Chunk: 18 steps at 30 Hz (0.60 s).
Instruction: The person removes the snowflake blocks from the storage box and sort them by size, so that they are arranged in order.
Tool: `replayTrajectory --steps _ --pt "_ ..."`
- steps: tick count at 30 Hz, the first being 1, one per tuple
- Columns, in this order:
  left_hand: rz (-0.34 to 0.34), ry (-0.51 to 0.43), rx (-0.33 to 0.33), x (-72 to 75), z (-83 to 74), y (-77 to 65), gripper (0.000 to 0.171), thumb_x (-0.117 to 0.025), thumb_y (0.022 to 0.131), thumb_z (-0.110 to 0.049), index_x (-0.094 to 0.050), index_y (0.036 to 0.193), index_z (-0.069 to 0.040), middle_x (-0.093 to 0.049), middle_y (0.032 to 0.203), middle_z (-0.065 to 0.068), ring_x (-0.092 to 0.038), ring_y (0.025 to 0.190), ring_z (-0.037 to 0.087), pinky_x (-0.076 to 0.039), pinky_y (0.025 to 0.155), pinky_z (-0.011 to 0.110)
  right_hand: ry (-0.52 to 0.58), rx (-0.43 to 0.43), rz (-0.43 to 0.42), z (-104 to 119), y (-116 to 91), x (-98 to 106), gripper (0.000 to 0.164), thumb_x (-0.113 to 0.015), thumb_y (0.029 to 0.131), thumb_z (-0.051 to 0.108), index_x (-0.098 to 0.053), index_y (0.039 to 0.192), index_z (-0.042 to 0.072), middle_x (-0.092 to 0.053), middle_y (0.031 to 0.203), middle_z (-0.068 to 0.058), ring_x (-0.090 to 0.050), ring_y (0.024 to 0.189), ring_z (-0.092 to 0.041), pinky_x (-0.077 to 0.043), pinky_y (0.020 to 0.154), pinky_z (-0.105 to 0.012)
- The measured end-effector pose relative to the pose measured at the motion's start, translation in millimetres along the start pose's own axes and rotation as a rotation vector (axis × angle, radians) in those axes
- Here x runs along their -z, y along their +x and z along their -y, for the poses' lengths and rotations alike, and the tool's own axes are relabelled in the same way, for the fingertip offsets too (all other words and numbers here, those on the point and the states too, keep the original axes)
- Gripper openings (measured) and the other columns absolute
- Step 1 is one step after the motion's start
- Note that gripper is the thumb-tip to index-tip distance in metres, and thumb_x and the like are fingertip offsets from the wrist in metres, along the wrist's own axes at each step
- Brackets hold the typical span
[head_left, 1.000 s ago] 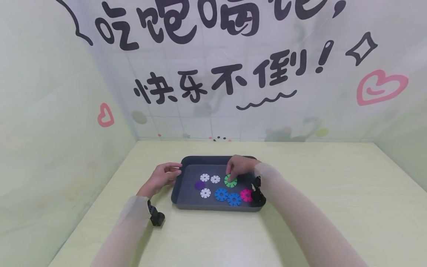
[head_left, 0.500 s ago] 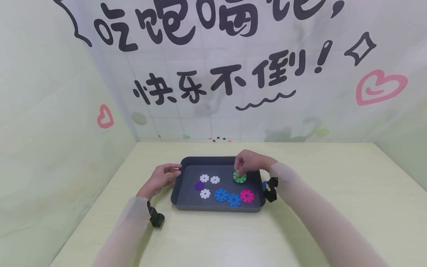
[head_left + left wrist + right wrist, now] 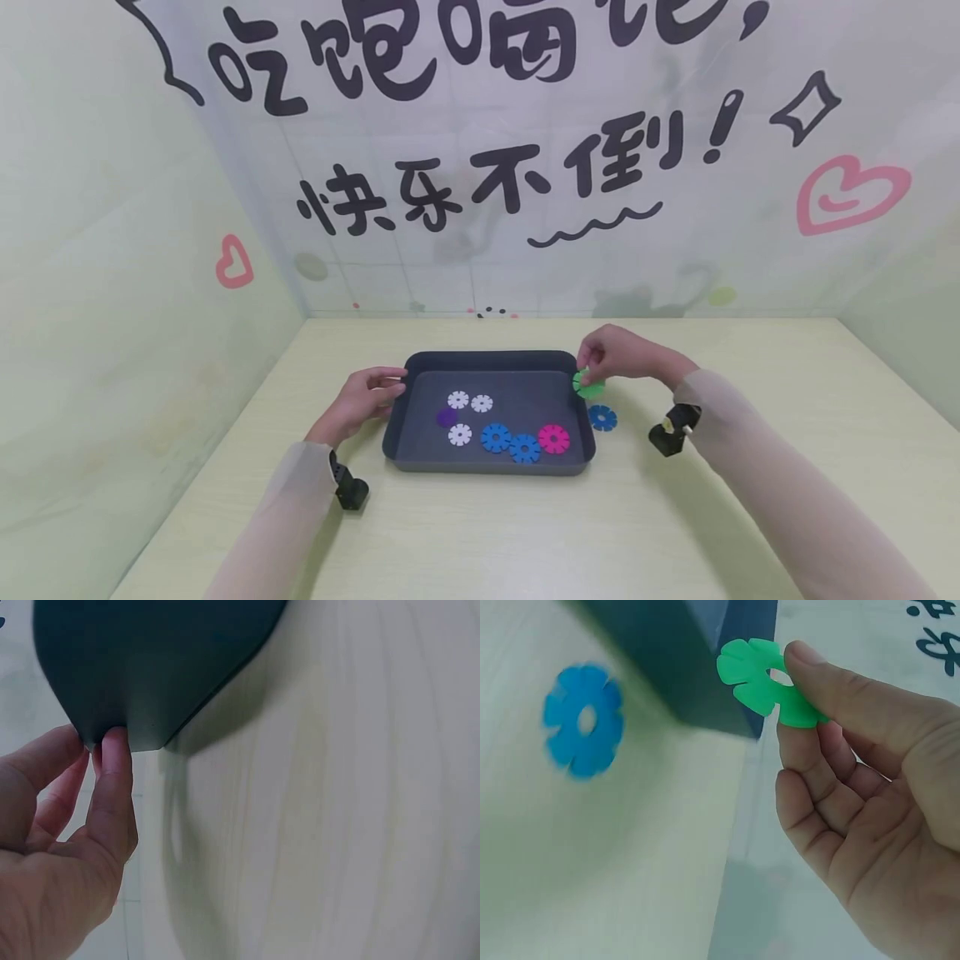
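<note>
The green slotted disc is pinched by its edge in your right hand, at the gray tray's right rim. Lift it well clear, avoid the loose blue slotted disc outside, and steady the tray with your left hand's straight fingers.

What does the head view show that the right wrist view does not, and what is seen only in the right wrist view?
Only the head view shows the left hand holding the left end of the tray and, inside, three white discs, a purple disc, two blue discs and a pink disc.

Only the right wrist view shows the palm side of the right hand and the centre hole of the green disc.

Both show this hand pinching the green disc, another blue disc on the table, the tray, and dark wall writing.
</note>
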<state>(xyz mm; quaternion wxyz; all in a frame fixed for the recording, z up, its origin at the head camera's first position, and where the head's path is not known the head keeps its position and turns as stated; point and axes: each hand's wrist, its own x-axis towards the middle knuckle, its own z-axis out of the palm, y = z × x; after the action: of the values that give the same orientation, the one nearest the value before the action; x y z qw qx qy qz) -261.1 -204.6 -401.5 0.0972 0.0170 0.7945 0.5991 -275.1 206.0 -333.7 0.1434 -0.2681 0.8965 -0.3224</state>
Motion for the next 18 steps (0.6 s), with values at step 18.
replayTrajectory --steps 18 --pt "0.005 -0.01 0.008 0.2 -2.2 -2.8 0.04 -0.058 0.089 -0.005 -0.048 0.127 0.005 -0.053 0.117 0.024 -0.058 0.09 0.018 -0.052 0.072 0.028 0.062 -0.143 0.015 -57.7 -50.7 -8.8 0.016 -0.074 0.074 0.011 -0.063 0.082 0.002 -0.053 0.07 0.0 -0.045 0.066 -0.015 -0.04 0.059 -0.026"
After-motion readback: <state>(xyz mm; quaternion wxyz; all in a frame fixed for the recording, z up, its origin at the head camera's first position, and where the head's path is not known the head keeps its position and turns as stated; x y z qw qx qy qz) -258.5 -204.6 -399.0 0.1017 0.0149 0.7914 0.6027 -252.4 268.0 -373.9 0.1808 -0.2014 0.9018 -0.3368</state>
